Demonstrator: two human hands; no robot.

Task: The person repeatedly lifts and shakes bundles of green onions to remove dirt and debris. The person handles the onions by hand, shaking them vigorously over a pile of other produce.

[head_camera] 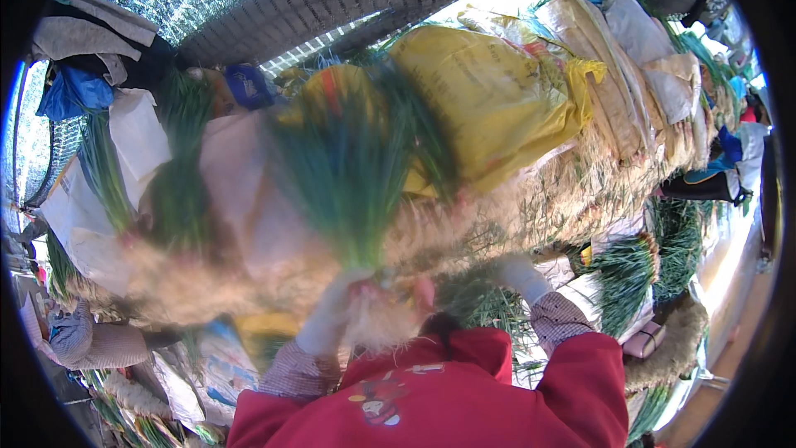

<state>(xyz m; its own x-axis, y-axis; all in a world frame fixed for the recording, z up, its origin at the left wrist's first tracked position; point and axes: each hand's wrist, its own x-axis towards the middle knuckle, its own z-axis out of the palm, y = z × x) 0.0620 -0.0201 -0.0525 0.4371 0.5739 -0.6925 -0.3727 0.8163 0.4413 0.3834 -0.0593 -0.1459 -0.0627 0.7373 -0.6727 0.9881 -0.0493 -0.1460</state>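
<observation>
A bundle of long green onions or similar leafy stalks [351,180] stands with its leaves pointing away from me and its pale roots close to my chest. My left hand [342,289], in a white glove, is wrapped round the bundle just above the roots. To the right, my gloved right hand [516,270] is held apart from the bundle, near loose green leaves [479,298]. Motion blur hides its fingers. Behind the held bundle, a long heap of stalks with pale roots [535,205] runs across, partly covered by a yellow plastic sack [491,99].
More green bundles [183,168] lean at the left beside pale sacks [236,174]. A tied green bundle [622,280] lies at the right. Dark shade netting [348,0] hangs behind the heap. Another person's sleeved arm [112,342] shows at the lower left.
</observation>
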